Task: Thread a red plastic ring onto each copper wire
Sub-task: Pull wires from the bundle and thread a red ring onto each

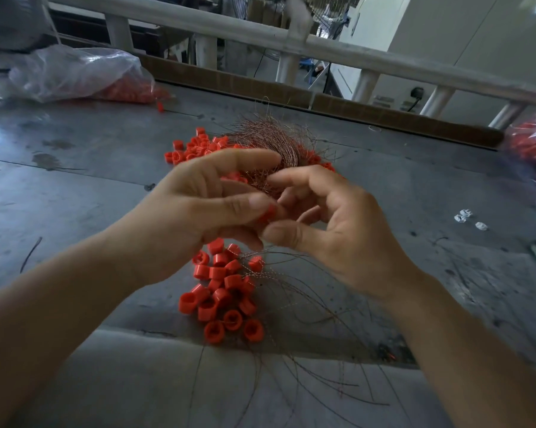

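My left hand (pixel 208 199) pinches a red plastic ring (pixel 268 213) between thumb and fingers above the table. My right hand (pixel 331 223) meets it from the right, thumb and curled fingers closing at the ring; a wire between them is too thin to make out. Behind the hands lies a tangled bundle of copper wires (pixel 273 143) among loose red rings (pixel 195 148). Below the hands sits a cluster of red rings on wires (pixel 223 291), their copper tails (pixel 310 319) fanning toward me.
The grey metal table (pixel 75 186) carries a clear plastic bag of red rings (pixel 84 75) at far left and another bag of red rings (pixel 535 149) at the right edge. Small white pieces (pixel 467 217) lie at right. A cardboard strip and railing (pixel 291 38) bound the far side.
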{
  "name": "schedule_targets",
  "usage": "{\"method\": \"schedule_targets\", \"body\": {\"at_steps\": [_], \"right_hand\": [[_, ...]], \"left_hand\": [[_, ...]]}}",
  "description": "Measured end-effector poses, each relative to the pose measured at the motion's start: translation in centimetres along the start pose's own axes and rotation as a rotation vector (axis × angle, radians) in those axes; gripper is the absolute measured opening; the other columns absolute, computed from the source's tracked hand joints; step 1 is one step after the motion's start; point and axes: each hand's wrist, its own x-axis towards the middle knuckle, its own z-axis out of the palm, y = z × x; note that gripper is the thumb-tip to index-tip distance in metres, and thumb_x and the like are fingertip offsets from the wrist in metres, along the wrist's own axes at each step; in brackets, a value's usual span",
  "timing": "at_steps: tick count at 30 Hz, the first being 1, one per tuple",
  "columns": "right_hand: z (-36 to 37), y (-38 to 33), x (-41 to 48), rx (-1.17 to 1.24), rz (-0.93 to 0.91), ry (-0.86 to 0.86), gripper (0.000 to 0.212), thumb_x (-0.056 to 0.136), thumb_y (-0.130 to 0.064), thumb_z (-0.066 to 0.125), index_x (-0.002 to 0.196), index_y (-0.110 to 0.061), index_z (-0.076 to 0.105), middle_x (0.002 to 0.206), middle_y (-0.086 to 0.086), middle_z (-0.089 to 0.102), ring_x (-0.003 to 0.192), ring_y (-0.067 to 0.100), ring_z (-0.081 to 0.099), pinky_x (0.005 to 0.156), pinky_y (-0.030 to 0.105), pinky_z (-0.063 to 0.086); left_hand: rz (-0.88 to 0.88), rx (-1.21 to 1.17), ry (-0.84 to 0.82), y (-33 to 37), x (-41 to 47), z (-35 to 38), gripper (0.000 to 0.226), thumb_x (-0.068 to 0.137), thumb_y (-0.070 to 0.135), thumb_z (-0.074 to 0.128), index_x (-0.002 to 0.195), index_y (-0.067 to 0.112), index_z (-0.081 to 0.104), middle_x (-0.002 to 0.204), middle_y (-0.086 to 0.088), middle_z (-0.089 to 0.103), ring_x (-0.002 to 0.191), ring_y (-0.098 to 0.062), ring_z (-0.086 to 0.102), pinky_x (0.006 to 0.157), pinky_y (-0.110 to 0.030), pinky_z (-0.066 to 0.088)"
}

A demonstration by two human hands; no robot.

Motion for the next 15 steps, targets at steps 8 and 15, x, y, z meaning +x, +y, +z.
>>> {"method": "schedule_targets", "body": {"at_steps": [8,15], "right_hand": [[-0.9,0.2,0.1,-0.109,-0.011,0.122,0.009,0.080,-0.018,0.063,0.074,-0.026,0.064,0.068,-0.015,0.061,0.062,-0.004,0.055,0.057,0.007,0.038],[-1.3,-0.2,0.0,-0.206,0.051,0.027,0.010,0.082,-0.015,0.066,0.073,-0.019,0.067,0.068,-0.011,0.061,0.062,0.000,0.054,0.057,0.011,0.040]], "left_hand": [[0.034,-0.111,0.074,0.7,0.2,-0.4,0.036,0.061,0.003,0.069,0.096,0.012,0.071,0.071,-0.010,0.069,0.056,-0.016,0.064,0.052,-0.021,0.052],[0.015,0.120,0.130,0.6,0.4,-1.4,0.031,0.062,-0.004,0.057,0.082,0.012,0.074,0.068,-0.006,0.066,0.048,-0.015,0.060,0.043,-0.020,0.047]]}}
